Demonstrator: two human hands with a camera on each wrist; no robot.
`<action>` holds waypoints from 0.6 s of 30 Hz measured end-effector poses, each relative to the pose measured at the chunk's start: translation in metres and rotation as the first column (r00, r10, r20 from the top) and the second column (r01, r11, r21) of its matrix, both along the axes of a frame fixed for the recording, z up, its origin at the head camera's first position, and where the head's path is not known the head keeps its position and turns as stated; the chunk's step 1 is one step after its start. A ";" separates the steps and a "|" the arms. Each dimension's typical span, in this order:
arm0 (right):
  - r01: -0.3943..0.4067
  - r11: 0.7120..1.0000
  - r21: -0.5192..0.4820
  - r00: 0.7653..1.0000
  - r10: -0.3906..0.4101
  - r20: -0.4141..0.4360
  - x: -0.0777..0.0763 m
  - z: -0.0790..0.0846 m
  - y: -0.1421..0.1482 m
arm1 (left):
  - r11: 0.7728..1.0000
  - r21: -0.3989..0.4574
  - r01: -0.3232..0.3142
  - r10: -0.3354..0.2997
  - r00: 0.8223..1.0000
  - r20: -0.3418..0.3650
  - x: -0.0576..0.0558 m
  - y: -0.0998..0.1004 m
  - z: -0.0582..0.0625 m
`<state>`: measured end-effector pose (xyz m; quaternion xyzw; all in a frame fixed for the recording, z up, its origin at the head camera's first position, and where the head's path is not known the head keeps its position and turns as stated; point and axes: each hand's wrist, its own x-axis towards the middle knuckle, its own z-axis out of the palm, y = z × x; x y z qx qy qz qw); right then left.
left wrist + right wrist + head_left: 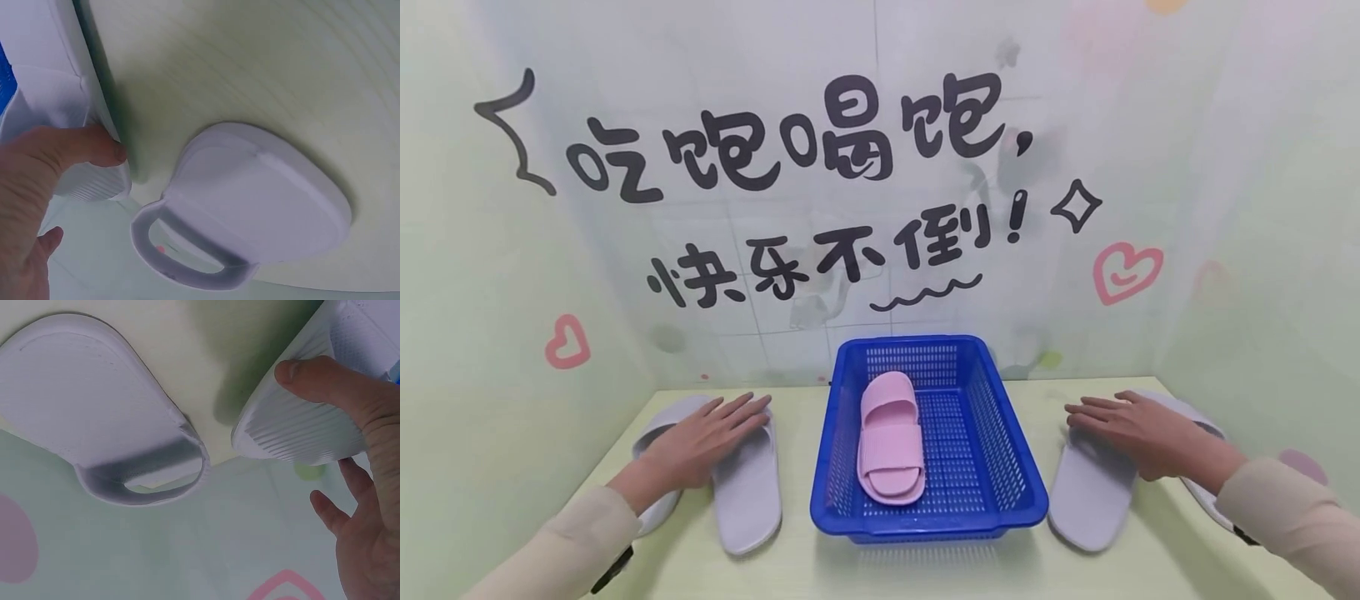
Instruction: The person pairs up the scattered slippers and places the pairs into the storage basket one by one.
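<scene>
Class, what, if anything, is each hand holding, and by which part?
The left hand grips a pale slipper at its strap end; the right hand grips another pale slipper, likewise at the strap end.

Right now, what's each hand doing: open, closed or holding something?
Left hand: holding the left inner grey slipper.
Right hand: holding the right inner grey slipper.

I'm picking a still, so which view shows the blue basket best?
The head view: it shows the blue basket with its full rim, perforated walls and a pink slipper inside. The left wrist view catches only a blue patch at its left edge; the right wrist view, a blue sliver at its right edge.
</scene>
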<state>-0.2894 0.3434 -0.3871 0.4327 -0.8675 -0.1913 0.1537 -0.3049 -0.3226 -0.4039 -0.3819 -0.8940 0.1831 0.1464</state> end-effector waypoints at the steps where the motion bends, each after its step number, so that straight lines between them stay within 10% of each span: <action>1: -0.003 1.000 -0.014 1.000 0.003 -0.003 0.000 0.003 0.000 | 1.000 0.014 -0.001 0.001 1.000 -0.003 0.000 0.000 0.002; 9: -0.004 0.972 -0.234 0.999 -0.004 -0.035 -0.007 0.036 0.009 | 0.982 0.189 -0.018 0.026 0.999 -0.041 -0.005 -0.009 0.024; 18: 0.063 0.922 -0.381 0.997 -0.071 -0.006 -0.008 0.074 -0.003 | 0.893 0.451 0.008 0.020 0.998 -0.056 -0.007 -0.004 0.046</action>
